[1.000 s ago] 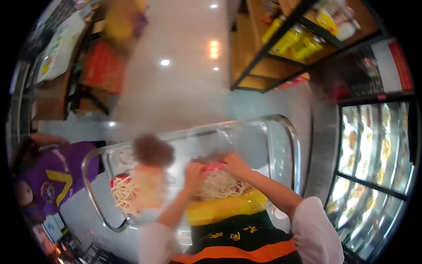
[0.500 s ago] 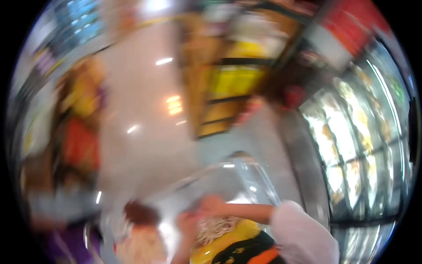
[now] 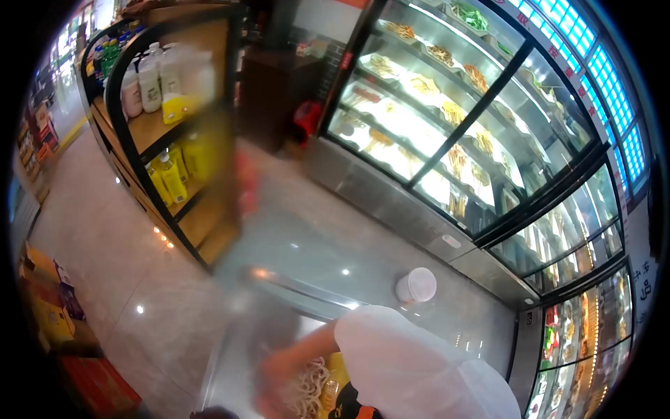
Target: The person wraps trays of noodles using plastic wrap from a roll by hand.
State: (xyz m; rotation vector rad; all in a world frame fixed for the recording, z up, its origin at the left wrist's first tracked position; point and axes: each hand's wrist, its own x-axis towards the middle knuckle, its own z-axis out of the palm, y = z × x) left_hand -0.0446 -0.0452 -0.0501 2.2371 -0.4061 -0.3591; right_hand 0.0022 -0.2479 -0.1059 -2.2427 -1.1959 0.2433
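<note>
One right hand point(image 3: 276, 377) at the edge of the pale strands point(image 3: 307, 392)

Motion blurs the right hand so heavily that its fingers run together; whether they are spread, pressed together or pinching something, I cannot tell. The left hand cannot be made out for certain, so its state is unclear too. At the bottom of the view, the pale strands lie in a tangled heap, directly beside the right hand; blur hides whether the two touch. A yellow bundle point(image 3: 335, 383) sits against the heap's other side, next to the black and orange apron point(image 3: 347, 403). A loose white sleeve point(image 3: 419, 356) covers the upper part of the right arm.

Around these runs a metal bench point(image 3: 237, 373), grey and smeared by blur. Beyond it, a white tub point(image 3: 417, 286) stands on the tiled floor point(image 3: 356, 286), near the base of a lit glass display cabinet point(image 3: 412, 157) with trays of food. Farther left, a black-framed shelf unit point(image 3: 204, 230) carries pump bottles point(image 3: 149, 87) above yellow bottles point(image 3: 167, 180). A red box point(image 3: 98, 387) shows at lower left, well apart from the hands.
</note>
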